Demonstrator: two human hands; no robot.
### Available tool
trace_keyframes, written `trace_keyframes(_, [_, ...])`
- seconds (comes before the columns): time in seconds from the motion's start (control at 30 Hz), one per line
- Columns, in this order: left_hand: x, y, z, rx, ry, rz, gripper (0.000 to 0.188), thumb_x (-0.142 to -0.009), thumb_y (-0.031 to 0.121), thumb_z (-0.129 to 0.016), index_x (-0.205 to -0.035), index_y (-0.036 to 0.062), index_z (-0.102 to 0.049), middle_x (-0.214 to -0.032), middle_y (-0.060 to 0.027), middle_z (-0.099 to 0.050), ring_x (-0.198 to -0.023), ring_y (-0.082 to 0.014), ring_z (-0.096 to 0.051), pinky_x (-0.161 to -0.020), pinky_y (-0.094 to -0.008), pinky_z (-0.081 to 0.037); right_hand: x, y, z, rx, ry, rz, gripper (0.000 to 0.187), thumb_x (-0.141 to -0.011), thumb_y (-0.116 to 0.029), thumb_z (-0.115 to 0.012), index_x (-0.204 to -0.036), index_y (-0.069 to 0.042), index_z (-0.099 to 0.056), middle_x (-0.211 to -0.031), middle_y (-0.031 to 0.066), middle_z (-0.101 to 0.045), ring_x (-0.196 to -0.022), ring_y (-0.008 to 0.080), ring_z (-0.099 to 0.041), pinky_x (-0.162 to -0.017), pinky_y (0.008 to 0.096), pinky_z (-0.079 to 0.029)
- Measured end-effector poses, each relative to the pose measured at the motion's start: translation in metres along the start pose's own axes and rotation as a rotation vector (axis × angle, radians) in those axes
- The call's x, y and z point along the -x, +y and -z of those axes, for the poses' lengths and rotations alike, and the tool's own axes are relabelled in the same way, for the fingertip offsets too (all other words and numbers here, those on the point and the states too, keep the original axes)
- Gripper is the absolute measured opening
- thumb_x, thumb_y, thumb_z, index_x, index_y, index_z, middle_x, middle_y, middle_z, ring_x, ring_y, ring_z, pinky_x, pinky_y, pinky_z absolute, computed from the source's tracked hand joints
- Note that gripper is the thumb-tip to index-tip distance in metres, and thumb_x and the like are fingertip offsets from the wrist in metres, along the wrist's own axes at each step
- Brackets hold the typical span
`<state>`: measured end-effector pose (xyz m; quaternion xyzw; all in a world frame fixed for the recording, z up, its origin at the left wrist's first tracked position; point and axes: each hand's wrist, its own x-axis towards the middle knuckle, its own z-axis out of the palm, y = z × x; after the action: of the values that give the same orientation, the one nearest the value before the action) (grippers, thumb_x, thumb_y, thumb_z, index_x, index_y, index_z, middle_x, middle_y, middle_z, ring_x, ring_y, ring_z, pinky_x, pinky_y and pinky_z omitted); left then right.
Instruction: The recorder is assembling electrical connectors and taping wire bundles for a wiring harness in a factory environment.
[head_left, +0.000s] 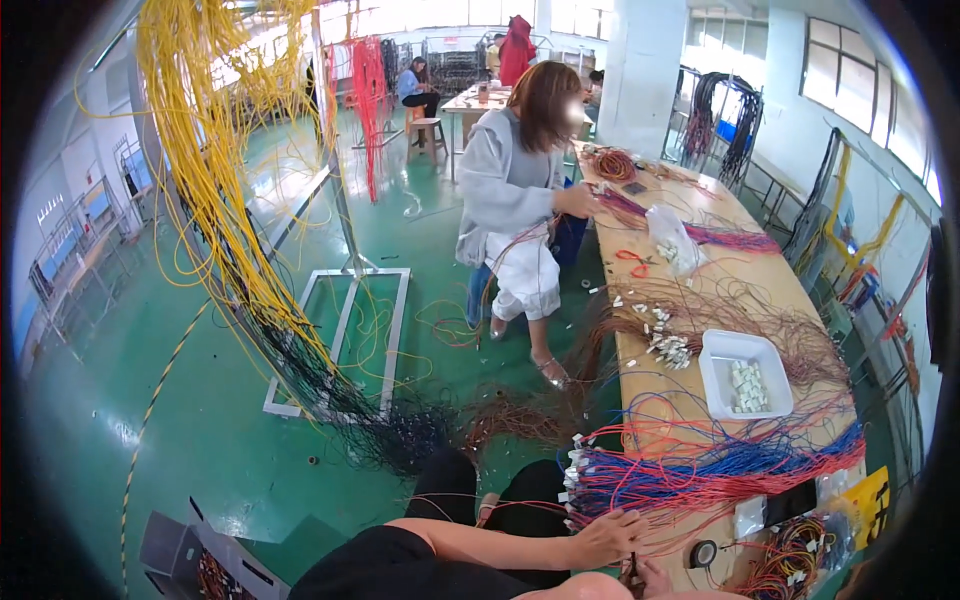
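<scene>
At the near end of the table my left hand is closed, its fingers bent together beside the red wires. What it pinches is too small to make out. Just below it, my right hand is closed too, partly cut off by the lower edge. A small dark object shows between the two hands; its kind is unclear. Beyond them lies a thick bundle of red and blue wires, with white connectors at its left end. A roll of black tape rests to the right of my hands.
A white plastic bin holds white connectors; loose connectors and orange-handled scissors lie beyond. A co-worker stands at the table's left side, handling wires. Yellow wires hang from a metal rack at left. A box stands lower left.
</scene>
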<state>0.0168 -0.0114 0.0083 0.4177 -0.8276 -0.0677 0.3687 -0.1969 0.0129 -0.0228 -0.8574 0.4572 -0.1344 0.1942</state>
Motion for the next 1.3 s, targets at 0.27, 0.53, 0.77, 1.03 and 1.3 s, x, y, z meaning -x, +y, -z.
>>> trace_keyframes(0.27, [0.006,-0.005,-0.044,0.215,-0.067,-0.145,0.022,-0.080,0.013,-0.055,-0.100,0.0057,-0.057,-0.101,-0.0136,-0.052,-0.080,-0.0280,-0.062,-0.055,-0.0368,-0.051,-0.026,-0.048,0.059,-0.168,-0.062,-0.101,0.032,-0.095,-0.024,-0.048,-0.098,0.008,-0.051,-0.091,0.0240,-0.062,-0.081,0.0347,-0.063,-0.069,0.0410,-0.049])
trace_keyframes(0.53, [0.016,-0.001,-0.070,0.328,-0.253,-0.035,0.028,-0.080,0.028,-0.061,-0.100,0.0089,-0.054,-0.085,-0.0129,-0.061,-0.065,-0.0324,-0.063,-0.050,-0.0414,-0.050,-0.031,-0.082,0.101,0.177,-0.004,0.161,0.015,-0.087,-0.014,-0.054,-0.093,0.000,-0.056,-0.078,0.0173,-0.060,-0.073,0.0333,-0.060,-0.064,0.0420,-0.046])
trace_keyframes(0.77, [-0.028,-0.016,0.000,0.691,-0.453,0.424,0.042,-0.077,0.024,-0.073,-0.105,0.0049,-0.048,-0.082,-0.0135,-0.064,-0.078,-0.0271,-0.065,-0.067,-0.0390,-0.050,-0.034,-0.049,0.085,0.093,0.039,-0.064,0.009,-0.081,-0.010,-0.061,-0.084,-0.003,-0.058,-0.074,0.0170,-0.056,-0.072,0.0371,-0.052,-0.068,0.0455,-0.041])
trace_keyframes(1.03, [-0.047,-0.009,-0.028,1.467,-0.604,1.000,0.053,-0.088,0.018,-0.063,-0.131,0.0006,-0.036,-0.100,-0.0132,-0.063,-0.092,-0.0200,-0.064,-0.080,-0.0318,-0.050,-0.016,-0.051,0.074,0.076,0.108,-0.070,0.013,-0.077,-0.009,-0.066,-0.081,-0.004,-0.054,-0.063,0.0123,-0.053,-0.066,0.0312,-0.054,-0.075,0.0406,-0.044])
trace_keyframes(1.3, [-0.032,0.005,0.014,1.432,-0.372,0.905,0.028,-0.094,0.022,-0.054,-0.115,0.0038,-0.051,-0.097,-0.0068,-0.063,-0.080,-0.0153,-0.064,-0.070,-0.0295,-0.050,0.001,-0.048,0.070,-0.095,0.036,-0.290,0.013,-0.082,-0.010,-0.064,-0.079,-0.002,-0.055,-0.063,0.0115,-0.056,-0.065,0.0266,-0.058,-0.067,0.0367,-0.046])
